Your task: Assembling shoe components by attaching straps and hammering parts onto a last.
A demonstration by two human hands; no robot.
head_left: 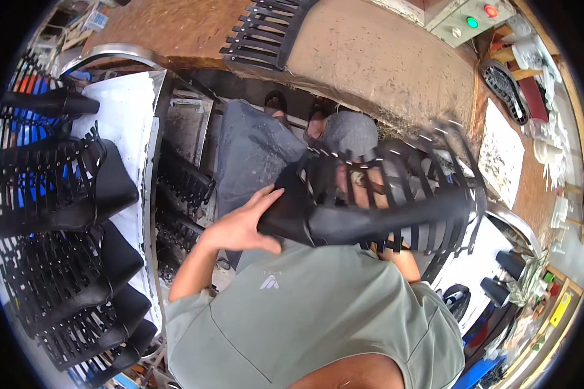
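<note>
Over my lap, I hold a black strapped shoe upper (pixel 383 220) with a smooth, rounded toe end and many narrow straps; its right end is smeared by motion. My left hand (pixel 243 223) grips the toe end, fingers along its edge and thumb set apart below. Behind the straps my right hand (pixel 342 181) shows only in part, holding the upper from its far side; most of its fingers are covered. Another black strapped piece (pixel 266 32) lies on the bench straight ahead.
At left, several similar black uppers (pixel 65 188) hang over a white-covered, metal-edged rack (pixel 148 194). The brown workbench (pixel 383 58) spans the far side, with a control box (pixel 467 26) bearing red and green buttons. A black shoe sole (pixel 505 91) lies at right beside white paper (pixel 501 152).
</note>
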